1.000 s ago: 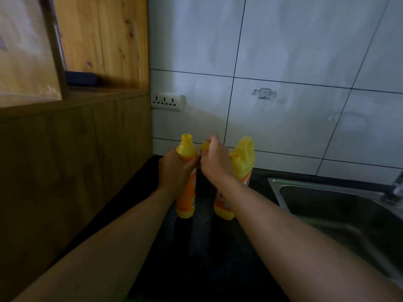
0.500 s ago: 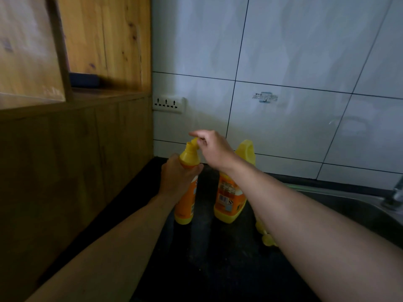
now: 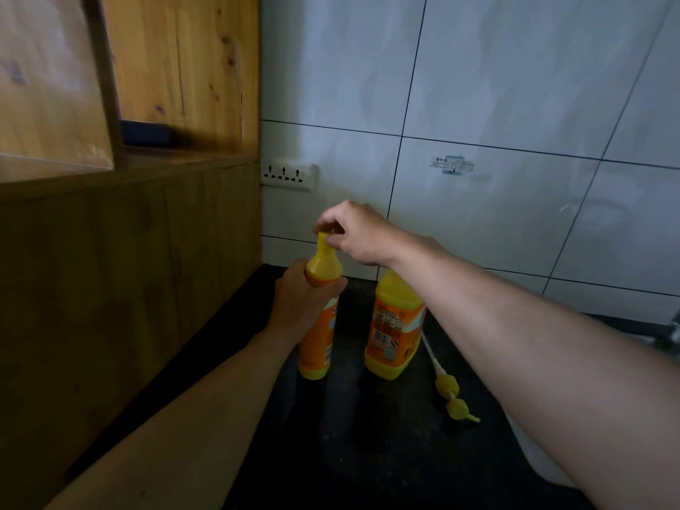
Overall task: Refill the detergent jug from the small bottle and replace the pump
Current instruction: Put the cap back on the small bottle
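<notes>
A small orange bottle (image 3: 317, 347) with a yellow top stands on the black counter (image 3: 368, 454). My left hand (image 3: 301, 303) is wrapped around its shoulder. My right hand (image 3: 353, 230) pinches the yellow cap (image 3: 323, 240) at the bottle's tip from above. Just right of the bottle stands the larger orange detergent jug (image 3: 395, 325); my right forearm hides its neck. The yellow pump (image 3: 450, 393) with its white tube lies flat on the counter to the right of the jug.
A wooden cabinet (image 3: 110, 270) walls off the left side. White tiles with a power socket (image 3: 286, 175) stand behind the bottles. A tap (image 3: 675, 331) shows at the right edge.
My right hand has moved from the jug's neck to the small bottle's cap and risen slightly. The pump now lies on the counter beside the jug. The left hand keeps its hold.
</notes>
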